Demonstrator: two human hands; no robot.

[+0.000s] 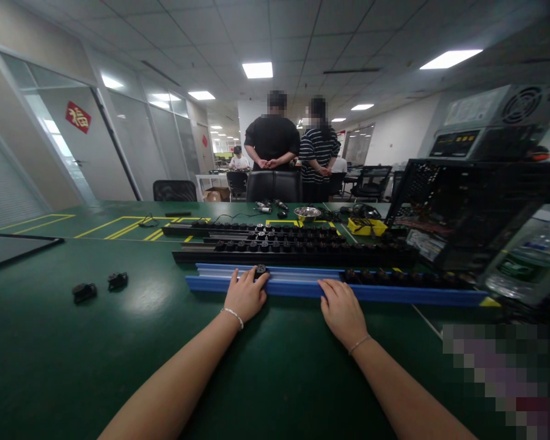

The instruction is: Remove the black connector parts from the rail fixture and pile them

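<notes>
A long blue channel rail (297, 289) lies across the green table in front of me. Its right part holds a row of black modules (371, 278). Between the thumb and fingers of my left hand (246, 294) is a small round black socket-like module (261, 270), at the left part of the channel. My right hand (343, 310) grips the rail's near wall, fingertips over its edge and thumb hidden, left of the row. Two loose black modules, one (84, 292) nearer and one (118, 280) farther, lie on the table to the left.
Several black rails (275, 247) with modules lie behind the blue one. Farther back are a metal bowl (307, 213) and a yellow tray (366, 228). An open computer case (462, 214) and a plastic bottle (527, 263) stand right. Two people stand beyond the table.
</notes>
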